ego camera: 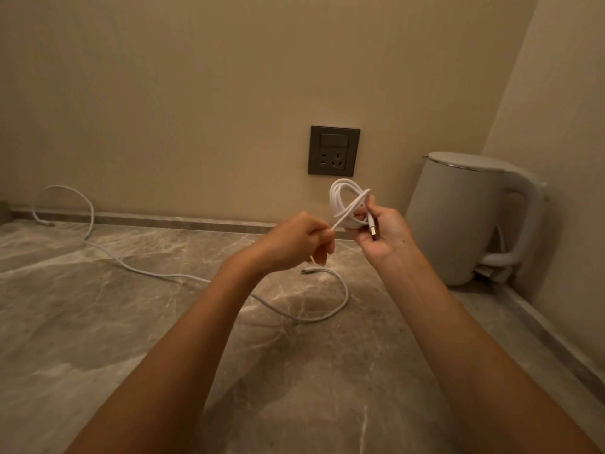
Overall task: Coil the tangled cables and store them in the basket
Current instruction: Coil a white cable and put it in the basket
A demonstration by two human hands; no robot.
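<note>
Cable coil [347, 204] at centre frame, gripped by right hand [383, 234]; left hand [301, 240] pinches its tail. Coiling under way; next, wrap the tail round.

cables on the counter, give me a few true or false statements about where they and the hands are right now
1. The right hand holds a coil of white cable. True.
2. The left hand holds nothing. False: it pinches the strand that runs up to that coil.
3. A second white cable lies uncoiled on the counter. True.
4. A cable is plugged into the wall socket. False: nothing is plugged in.
5. The kettle stands left of the socket. False: it stands to the right, near the corner.
</note>
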